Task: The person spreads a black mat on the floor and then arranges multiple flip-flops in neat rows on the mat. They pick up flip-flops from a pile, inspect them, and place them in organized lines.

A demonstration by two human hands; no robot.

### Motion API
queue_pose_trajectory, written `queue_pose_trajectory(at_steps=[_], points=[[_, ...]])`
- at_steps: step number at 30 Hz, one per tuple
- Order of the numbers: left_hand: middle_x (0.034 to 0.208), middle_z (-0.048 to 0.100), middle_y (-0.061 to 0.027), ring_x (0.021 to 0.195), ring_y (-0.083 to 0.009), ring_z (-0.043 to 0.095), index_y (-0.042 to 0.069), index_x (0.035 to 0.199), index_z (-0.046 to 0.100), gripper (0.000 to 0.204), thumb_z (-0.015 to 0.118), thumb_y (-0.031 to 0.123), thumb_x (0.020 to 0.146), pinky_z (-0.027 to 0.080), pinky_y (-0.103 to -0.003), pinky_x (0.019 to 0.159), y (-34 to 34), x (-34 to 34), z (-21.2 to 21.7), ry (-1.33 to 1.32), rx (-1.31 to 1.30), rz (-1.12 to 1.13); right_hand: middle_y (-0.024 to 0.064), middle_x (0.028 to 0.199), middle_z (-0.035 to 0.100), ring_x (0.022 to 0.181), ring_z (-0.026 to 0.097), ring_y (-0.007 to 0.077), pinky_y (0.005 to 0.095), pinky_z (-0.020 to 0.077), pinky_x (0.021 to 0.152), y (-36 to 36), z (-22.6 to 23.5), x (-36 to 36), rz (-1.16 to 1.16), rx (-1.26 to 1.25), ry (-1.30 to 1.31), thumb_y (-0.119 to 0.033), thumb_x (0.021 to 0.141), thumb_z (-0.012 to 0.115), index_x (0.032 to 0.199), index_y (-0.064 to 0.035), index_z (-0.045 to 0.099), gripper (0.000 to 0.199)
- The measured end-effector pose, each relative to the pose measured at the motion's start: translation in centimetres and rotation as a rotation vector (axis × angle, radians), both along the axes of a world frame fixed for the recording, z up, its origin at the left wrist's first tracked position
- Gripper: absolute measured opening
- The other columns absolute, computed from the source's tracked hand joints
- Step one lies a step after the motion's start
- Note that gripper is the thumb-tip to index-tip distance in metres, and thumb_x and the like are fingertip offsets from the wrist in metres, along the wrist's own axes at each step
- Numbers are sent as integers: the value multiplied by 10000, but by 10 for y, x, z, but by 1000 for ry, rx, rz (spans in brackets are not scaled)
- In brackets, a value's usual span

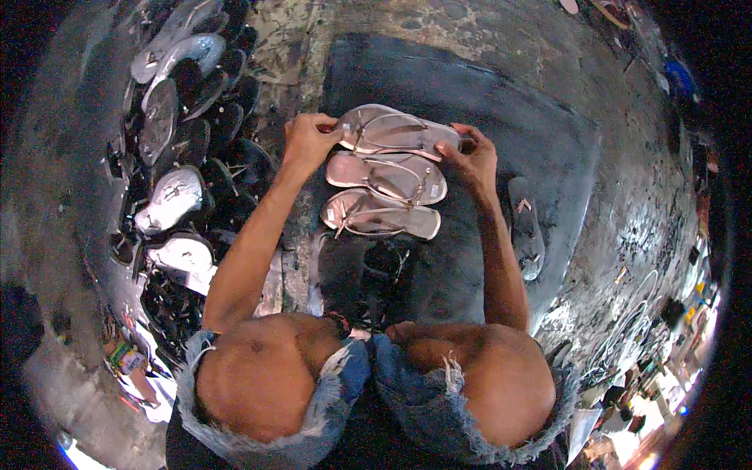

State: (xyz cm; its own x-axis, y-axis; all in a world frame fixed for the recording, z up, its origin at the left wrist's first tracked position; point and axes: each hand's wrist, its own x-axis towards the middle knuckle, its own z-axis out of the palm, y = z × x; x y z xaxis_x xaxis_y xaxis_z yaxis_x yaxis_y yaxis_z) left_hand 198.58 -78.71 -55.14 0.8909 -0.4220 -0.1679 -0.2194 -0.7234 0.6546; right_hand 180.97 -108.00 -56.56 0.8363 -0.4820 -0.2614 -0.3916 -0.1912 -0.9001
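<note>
Three pinkish-bronze flip-flops lie one below another in front of me, on a dark mat (470, 258). The far flip-flop (415, 129) is gripped at both ends. My left hand (309, 145) pinches its left end, and my right hand (474, 160) holds its right end between thumb and fingers. Just nearer to me is the middle flip-flop (376, 172), its straps facing up. Closest is the third flip-flop (392, 219), with a small pale label near its left end. Neither hand touches these two.
A heap of dark and silvery flip-flops (160, 121) fills the left side, with pale soles (176, 200) lower down. Right of my right forearm lies a single dark flip-flop (526, 227). Pale cords (627, 329) and mixed scraps lie at the lower right. My bent knees frame the near edge.
</note>
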Motion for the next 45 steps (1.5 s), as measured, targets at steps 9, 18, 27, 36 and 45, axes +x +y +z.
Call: queue_pose_trajectory(at_steps=[9, 18, 27, 36, 45], points=[[1104, 672, -177, 1009, -352, 668, 65, 1298, 574, 811, 994, 222, 623, 550, -458, 887, -6, 14, 21, -30, 190, -7, 49, 1037, 774, 989, 639, 280, 419, 489, 959, 48, 14, -6, -93, -780, 84, -285, 823, 873, 1257, -169, 743, 468], [1165, 572, -180, 1053, -382, 615, 190, 1440, 596, 688, 774, 8, 800, 504, -476, 952, -26, 0, 29, -378, -25, -367, 165, 1646, 283, 1432, 311, 464, 628, 285, 1141, 41, 25, -2, -207, -705, 241, -493, 759, 890, 1508, -274, 537, 856], [1100, 585, -165, 1032, -383, 608, 83, 1244, 701, 549, 566, -139, 760, 502, -428, 936, -19, 2, -2, -131, -130, -531, 155, 1470, 549, 1379, 445, 390, 555, 381, 1106, -51, 22, -66, -213, -1079, 257, -329, 999, 639, 1505, -103, 505, 570], [1238, 587, -128, 1171, -310, 606, 66, 1209, 705, 506, 582, -155, 771, 503, -374, 973, -4, -13, -4, -75, -158, -517, 88, 1434, 551, 1361, 450, 341, 521, 393, 1075, -14, 33, -89, 120, -1029, 173, -130, 786, 739, 1331, -146, 642, 554], [1407, 603, -80, 1206, -202, 622, 113, 1501, 536, 539, 641, 14, 981, 511, -358, 1022, 18, -13, 54, 151, -336, -194, 171, 1595, 406, 1465, 394, 422, 539, 340, 1200, -22, 107, -301, 223, -965, 309, 45, 746, 667, 1578, -159, 425, 890]])
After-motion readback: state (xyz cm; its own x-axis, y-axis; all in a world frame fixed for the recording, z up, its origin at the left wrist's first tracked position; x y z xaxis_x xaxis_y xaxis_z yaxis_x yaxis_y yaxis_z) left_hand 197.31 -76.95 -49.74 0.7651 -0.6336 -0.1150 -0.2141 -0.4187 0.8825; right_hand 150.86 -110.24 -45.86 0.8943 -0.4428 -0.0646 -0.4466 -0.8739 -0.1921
